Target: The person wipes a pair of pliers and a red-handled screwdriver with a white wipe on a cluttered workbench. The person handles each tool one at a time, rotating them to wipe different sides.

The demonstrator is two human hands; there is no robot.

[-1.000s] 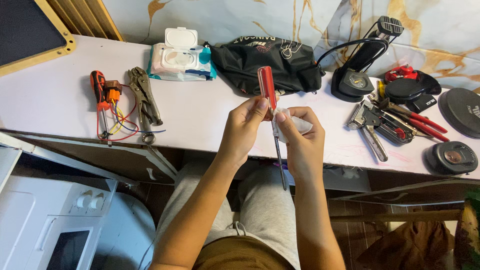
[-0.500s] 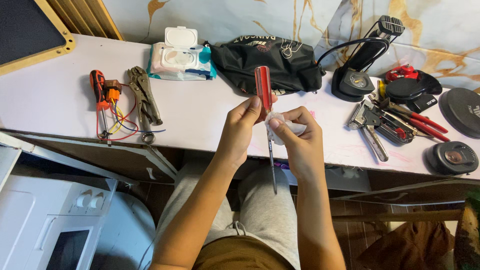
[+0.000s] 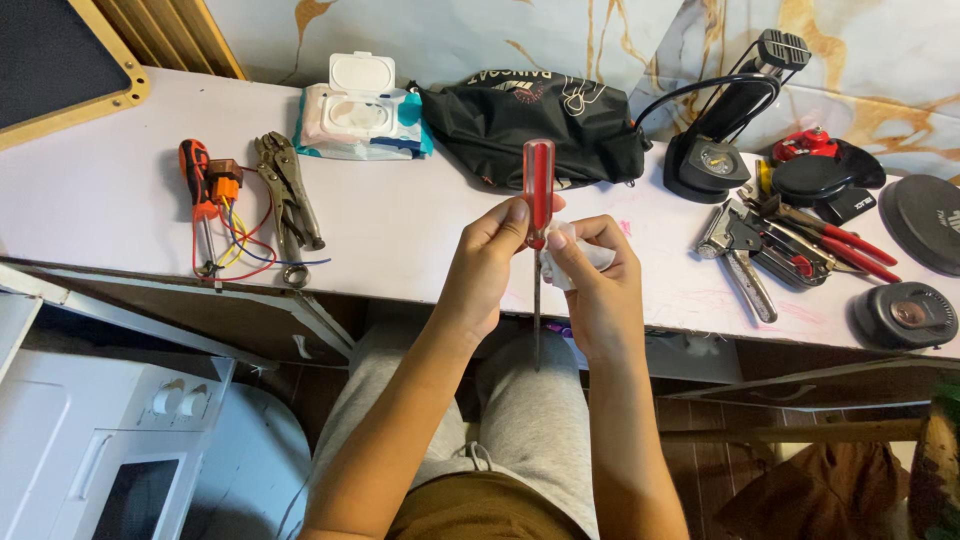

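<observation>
At the far left a dark panel in a yellow wooden frame (image 3: 55,60) rests on the pale counter (image 3: 400,220). Next come an orange-handled screwdriver (image 3: 197,195) lying lengthwise away from the person, a small orange connector with coloured wires (image 3: 228,200), and steel locking pliers (image 3: 288,195). Further right, against the wall, sit a white pack of wet wipes with its flip lid open (image 3: 362,108) and a black fabric pouch (image 3: 530,125).

In the middle, the left hand (image 3: 487,265) is closed in a pinch, thumb and fingers gripping the lower end of the handle of a red transparent-handled screwdriver (image 3: 539,195). The tool stands almost upright in front of the counter's edge: handle up, thin steel shaft pointing down toward the lap. The right hand (image 3: 598,275) is touching it from the other side, curled shut around a crumpled white wipe (image 3: 570,265) that presses against the shaft just below the handle. So the long axis runs vertically between the two hands, the left one holding it and the right one wrapped beside it, both equally close.

To the right lie a black pump-like device with a gauge and hose (image 3: 725,120), a heap of red-handled pliers and metal tools (image 3: 790,245), and round black discs (image 3: 905,315).
</observation>
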